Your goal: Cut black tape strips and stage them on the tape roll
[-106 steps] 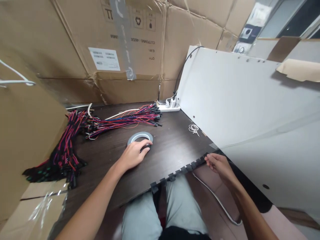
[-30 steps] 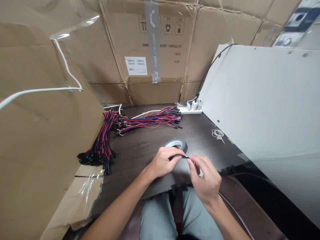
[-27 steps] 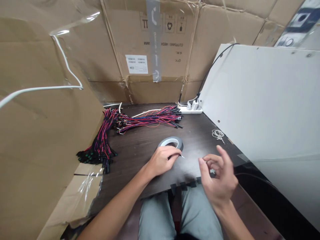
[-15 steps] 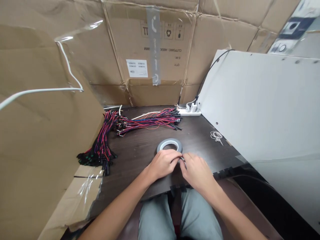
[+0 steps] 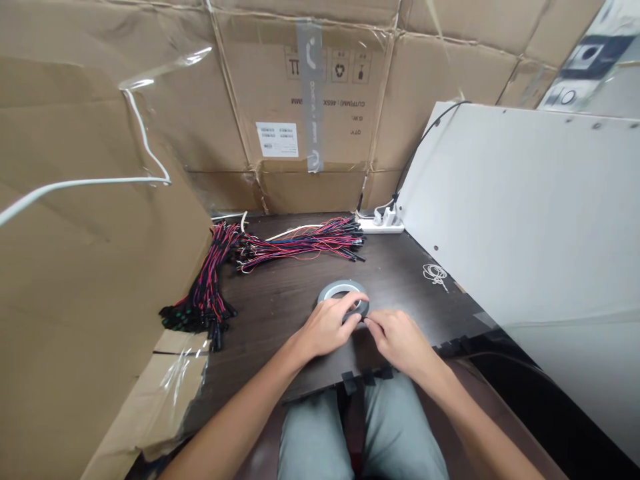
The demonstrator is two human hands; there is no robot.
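Note:
My left hand (image 5: pixel 330 327) is over the near side of a roll of grey tape (image 5: pixel 327 291) lying flat on the dark table. Its index finger is raised and stretched across the roll, apart from the thumb. The thumb tip bends down against a small dark piece (image 5: pixel 363 319); fingers behind it are hidden. To the right, my right hand (image 5: pixel 397 337) pinches at the same small dark piece with thumb and index finger. The two hands' fingertips almost meet there. What exactly the piece is, I cannot make out.
Bundles of red, blue and black wires lie at the back (image 5: pixel 300 247) and left (image 5: pixel 213 280) of the table. A white power strip (image 5: pixel 383 227) and a coiled white cord (image 5: pixel 436 275) are to the right. Cardboard (image 5: pixel 230 147) and a white panel (image 5: pixel 525 220) wall the table in.
My left index finger has lifted and opened away from the thumb. The right fingertips have drawn slightly apart from the left ones. The whole view has shifted a little.

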